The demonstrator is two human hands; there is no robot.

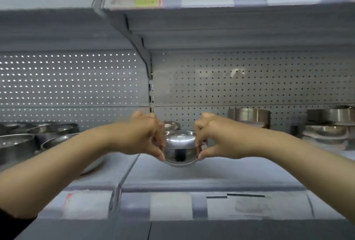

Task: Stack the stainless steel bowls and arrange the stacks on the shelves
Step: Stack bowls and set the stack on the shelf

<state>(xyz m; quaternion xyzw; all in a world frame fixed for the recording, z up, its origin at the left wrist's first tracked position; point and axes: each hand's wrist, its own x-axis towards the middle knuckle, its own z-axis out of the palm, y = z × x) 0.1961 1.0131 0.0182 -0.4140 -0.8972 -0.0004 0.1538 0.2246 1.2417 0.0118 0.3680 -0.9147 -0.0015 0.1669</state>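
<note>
Both hands are pinching one small steel bowl [180, 148] btwn them: left hand [143, 136] is closing thumb and fingers on its left rim, right hand [215, 137] is doing the same on the right rim. Each grip is nearly closed, w/ only the bowl's thin edge in it. The bowl is sitting low over the shelf [211, 170], a 2nd bowl looks nested inside it; can't tell if the bottom is touching the shelf or hanging just above.

Just behind the grip, close to the left fingers, another small bowl [171, 125] is standing on the shelf. Well off to the left of the grip, a crowd of larger steel bowls [38, 139] is filling that bay, partly hidden by the left forearm. To the right and further back, a steel pot [249, 116] is standing against the pegboard back panel [249, 78], and past it a stack of steel bowls and pots [326, 130] is sitting at the far right edge.

Nothing is lying directly under or in front of the grip; the upper shelf [211, 26] is hanging well above the hands
</note>
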